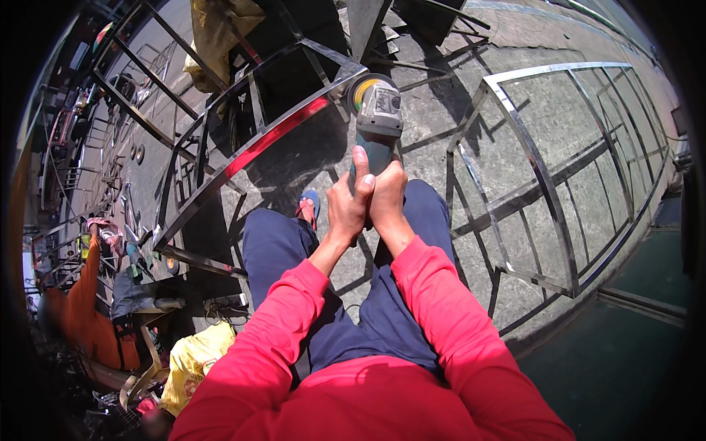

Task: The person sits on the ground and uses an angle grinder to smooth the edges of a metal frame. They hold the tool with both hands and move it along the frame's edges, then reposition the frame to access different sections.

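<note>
Both my hands are wrapped round the body of an angle grinder (380, 110), pointing away from me above my knees. My left hand (347, 198) grips its left side, thumb stretched along the top. On the other side my right hand (388, 195) closes round the same body, pressed against the left. The grinder's yellow-rimmed disc (360, 94) is at the end corner of a welded metal frame (250, 151); whether it touches cannot be made out. Part of that frame's bar shines red with the reflection of my sleeves.
Another shiny metal frame (540, 165) stands on the concrete at the right. A person in orange (92, 316) sits at the lower left, near a yellow bag (195, 364). A tan cloth or sack (213, 44) hangs at the top left. My sandalled foot (309, 206) is below the near frame.
</note>
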`<state>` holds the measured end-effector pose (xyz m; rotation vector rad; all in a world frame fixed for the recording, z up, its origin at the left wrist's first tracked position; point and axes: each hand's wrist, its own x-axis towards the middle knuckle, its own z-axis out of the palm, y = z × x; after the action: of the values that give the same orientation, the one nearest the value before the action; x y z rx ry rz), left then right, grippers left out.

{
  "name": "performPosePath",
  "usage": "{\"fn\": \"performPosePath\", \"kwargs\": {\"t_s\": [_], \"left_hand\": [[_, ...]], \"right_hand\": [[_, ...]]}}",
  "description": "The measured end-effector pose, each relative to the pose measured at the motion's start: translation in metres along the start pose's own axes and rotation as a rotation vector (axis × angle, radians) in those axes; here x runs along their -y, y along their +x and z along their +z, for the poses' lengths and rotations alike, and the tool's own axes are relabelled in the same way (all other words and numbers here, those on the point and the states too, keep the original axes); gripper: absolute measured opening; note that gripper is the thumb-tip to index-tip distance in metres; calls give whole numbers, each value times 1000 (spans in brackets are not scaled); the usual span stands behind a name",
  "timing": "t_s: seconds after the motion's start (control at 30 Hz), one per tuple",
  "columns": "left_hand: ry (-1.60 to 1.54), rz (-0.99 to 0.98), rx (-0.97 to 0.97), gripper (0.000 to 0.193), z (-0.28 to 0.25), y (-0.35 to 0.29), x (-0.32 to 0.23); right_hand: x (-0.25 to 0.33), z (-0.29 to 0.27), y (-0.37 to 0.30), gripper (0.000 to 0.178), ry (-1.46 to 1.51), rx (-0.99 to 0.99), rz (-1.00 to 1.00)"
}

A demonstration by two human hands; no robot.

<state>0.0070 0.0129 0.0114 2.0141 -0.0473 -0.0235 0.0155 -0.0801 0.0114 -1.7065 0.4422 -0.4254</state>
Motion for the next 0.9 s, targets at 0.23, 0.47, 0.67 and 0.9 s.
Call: {"fn": "performPosePath", "kwargs": {"t_s": [0.23, 0.47, 0.67, 0.9], "left_hand": [[1, -26, 14, 94, 1, 1, -2], [-39, 8, -3, 92, 1, 1, -6], [18, -23, 11, 92, 0, 2, -4], [-39, -13, -36, 91, 7, 3, -6]], "right_hand": [[4, -6, 0, 50, 13, 26, 9], [0, -3, 2, 51, -8, 7, -24], [1, -2, 2, 51, -3, 6, -33], [0, -4, 7, 51, -52, 5, -15]]}}
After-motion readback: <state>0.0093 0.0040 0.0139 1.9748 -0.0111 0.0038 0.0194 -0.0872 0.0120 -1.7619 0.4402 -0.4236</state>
